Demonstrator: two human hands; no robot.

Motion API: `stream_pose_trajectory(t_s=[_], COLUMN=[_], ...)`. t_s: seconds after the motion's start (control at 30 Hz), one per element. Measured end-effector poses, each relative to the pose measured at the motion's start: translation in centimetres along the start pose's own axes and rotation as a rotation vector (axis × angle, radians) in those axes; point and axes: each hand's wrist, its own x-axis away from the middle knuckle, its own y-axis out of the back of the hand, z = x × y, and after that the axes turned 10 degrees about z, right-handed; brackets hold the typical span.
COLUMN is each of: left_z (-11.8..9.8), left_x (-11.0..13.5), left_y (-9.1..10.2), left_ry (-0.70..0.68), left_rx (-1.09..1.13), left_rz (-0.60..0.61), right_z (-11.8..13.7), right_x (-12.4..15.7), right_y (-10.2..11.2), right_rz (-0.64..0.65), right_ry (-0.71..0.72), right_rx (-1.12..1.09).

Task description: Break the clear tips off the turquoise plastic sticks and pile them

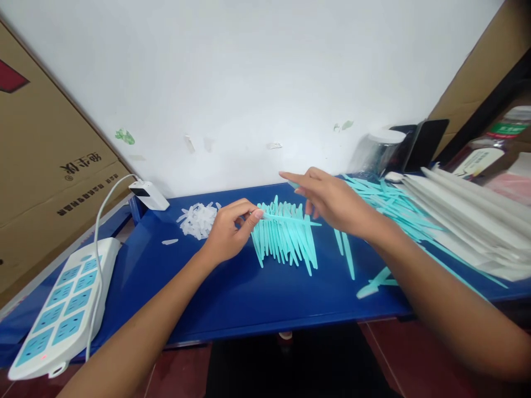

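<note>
My left hand pinches one slim teal stick, shaped like an eyebrow razor, holding it level with its thin tip to the right. Beneath it, a row of similar teal sticks lies side by side on the blue table. Up and to the right, my right hand is raised with its index finger stretched out. A small pale translucent piece shows between its thumb and fingers. Left of my left hand lies a heap of translucent caps, with one loose cap beside it.
More teal sticks lie loosely at the right, partly behind my right arm, near a stack of white sheets. A power strip and a white cabled device stand left. A bottle and a lidded jar stand at back right.
</note>
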Motion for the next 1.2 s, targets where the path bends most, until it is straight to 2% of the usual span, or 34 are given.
stream_pose_trajectory(t_s=[0.2, 0.4, 0.63, 0.83, 0.93, 1.07, 1.2], left_z=[-0.8, -1.0, -0.1, -0.3, -0.2, 0.9, 2.6], left_x=[0.2, 0.2, 0.0, -0.2, -0.3, -0.3, -0.2], left_y=[-0.8, -0.9, 0.5, 1.0, 2.2, 4.8, 6.1], left_ry=[-0.06, -0.138, -0.099, -0.118, -0.075, 0.061, 0.128], left_rx=[0.058, 0.0, -0.045, -0.1, -0.12, -0.14, -0.386], left_rz=[0.042, 0.09, 0.029, 0.068, 0.032, -0.137, -0.233], right_z=[0.9, 2.3, 1.7, 1.4, 0.6, -0.7, -1.4], right_x=[-0.6, -0.5, -0.5, -0.5, -0.5, -0.4, -0.5], right_y=[-1.1, -1.8, -0.4, -0.6, 0.0, 1.3, 1.6], right_rz=[0.066, 0.103, 0.182, 0.226, 0.224, 0.223, 0.243], right_ry=[0.142, 0.051, 0.123, 0.151, 0.099, -0.1, -0.24], right_rx=[-0.176, -0.411, -0.263, -0.236, -0.207, -0.264, -0.351])
